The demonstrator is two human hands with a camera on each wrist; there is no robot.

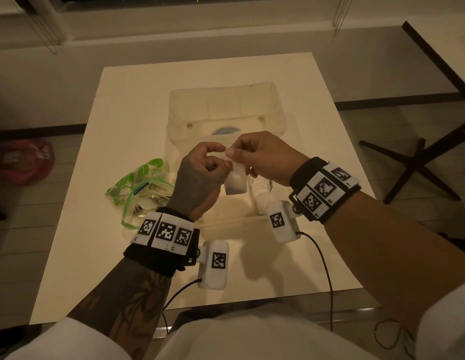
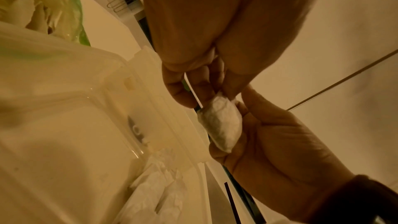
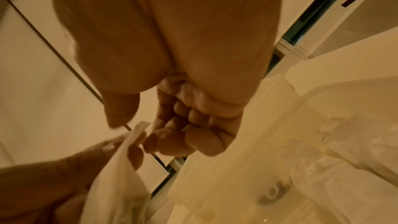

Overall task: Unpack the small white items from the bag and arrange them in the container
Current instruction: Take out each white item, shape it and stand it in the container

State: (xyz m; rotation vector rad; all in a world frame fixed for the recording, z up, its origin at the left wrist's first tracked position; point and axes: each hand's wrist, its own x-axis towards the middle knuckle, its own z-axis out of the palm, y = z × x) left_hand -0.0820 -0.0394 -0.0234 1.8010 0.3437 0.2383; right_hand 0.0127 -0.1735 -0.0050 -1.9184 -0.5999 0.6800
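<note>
Left hand (image 1: 200, 175) and right hand (image 1: 262, 157) both pinch 1 small white paper sachet (image 1: 236, 181) above the clear plastic container (image 1: 275, 105).

Dim, warm yellow light fills all three views. In the head view the surface (image 1: 78, 229) is the brightest area, while the floor and window beyond it fall into darkness. Soft shadows lie on the surface below the wrists. Straight lines bow toward the edges of the wide lens. Both wrist views are grainy and soft, with the palm nearest each camera a blurred orange mass and the background hazy.
</note>
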